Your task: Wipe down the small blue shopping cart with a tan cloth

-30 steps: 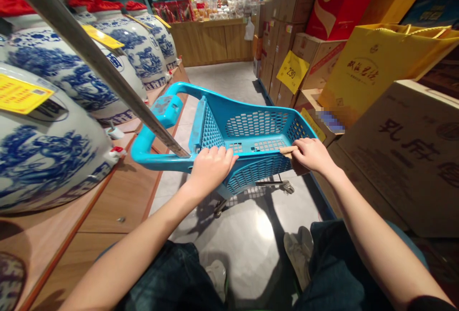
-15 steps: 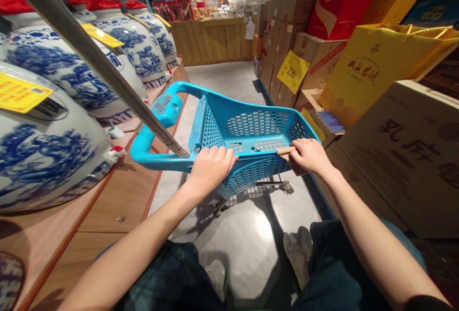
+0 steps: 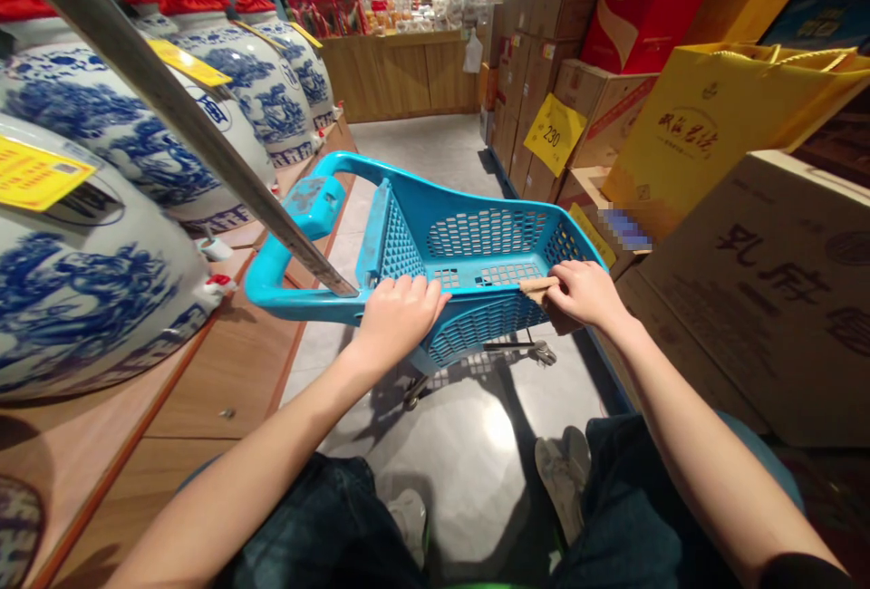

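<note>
A turquoise plastic shopping trolley basket (image 3: 435, 195) with mesh walls stands on small castors in front of me. My left hand (image 3: 398, 326) is shut over its near rim. My right hand (image 3: 584, 294) grips the basket's right rim, with a thin tan wooden stick (image 3: 536, 285) sticking out from under its fingers. The stick's full length is hidden. A steel rod (image 3: 204, 136) crosses the view diagonally, its lower end just above the basket's near rim and left of my left hand.
Large blue-and-white porcelain jars (image 3: 101, 272) with yellow tags line a wooden shelf (image 3: 204, 362) on the left. Cardboard boxes (image 3: 748, 299) and a yellow gift bag (image 3: 707, 136) stand on the right. A grey tiled aisle (image 3: 421, 145) leads to a wooden counter (image 3: 398, 77) of packaged goods.
My right hand has shifted slightly left along the rim, and the stick with it. The whole view has drifted slightly, while my left hand stays on the rim.
</note>
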`<state>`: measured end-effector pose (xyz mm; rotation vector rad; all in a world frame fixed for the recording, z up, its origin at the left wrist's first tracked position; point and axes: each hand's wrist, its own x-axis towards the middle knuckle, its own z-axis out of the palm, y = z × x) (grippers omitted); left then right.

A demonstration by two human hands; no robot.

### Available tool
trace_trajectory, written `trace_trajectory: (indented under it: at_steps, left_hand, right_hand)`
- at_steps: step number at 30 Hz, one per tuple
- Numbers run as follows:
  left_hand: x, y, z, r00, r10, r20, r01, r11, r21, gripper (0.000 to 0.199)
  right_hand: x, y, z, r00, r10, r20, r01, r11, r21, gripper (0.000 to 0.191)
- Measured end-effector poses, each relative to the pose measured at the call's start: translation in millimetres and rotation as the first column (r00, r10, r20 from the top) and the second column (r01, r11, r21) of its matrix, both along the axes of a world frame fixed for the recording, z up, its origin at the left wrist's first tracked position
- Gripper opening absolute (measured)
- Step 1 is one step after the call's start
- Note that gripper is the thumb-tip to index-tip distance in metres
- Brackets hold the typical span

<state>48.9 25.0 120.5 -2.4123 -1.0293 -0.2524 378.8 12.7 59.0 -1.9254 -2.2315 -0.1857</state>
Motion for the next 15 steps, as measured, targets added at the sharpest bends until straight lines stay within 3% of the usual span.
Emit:
trace_trajectory:
  at_steps: [3, 7, 10, 15]
  left_hand:
    - [0.4, 0.0, -0.9, 1.000, -0.012, 0.008, 0.012, 1.000, 0.024, 0.037]
    - [0.1, -0.9, -1.0, 1.000, -0.020, 0.003, 0.020, 0.999, 0.042, 0.035]
    - [-0.1, -1.5, -0.2, 1.000, -0.014, -0.001, 0.014, 1.000, 0.020, 0.034]
    - [0.6, -0.9, -0.3, 1.000, -0.009, 0.029, 0.010, 1.000, -0.012, 0.033]
  right_hand:
    - [-13.5, -5.8, -1.3, 1.000, -0.011, 0.017, 0.010, 0.999, 0.036, 0.021]
    - [-44.5, -14.0, -6.9, 0.983, 0.183, -0.022, -0.175, 0.964, 0.198, 0.032]
    - [-33.8, -9.3, -5.9, 0.961, 0.272, -0.055, -0.260, 0.951, 0.164, 0.034]
    - [4.7, 0.5, -0.5, 1.000, 0.017, 0.015, -0.017, 1.000, -0.005, 0.026]
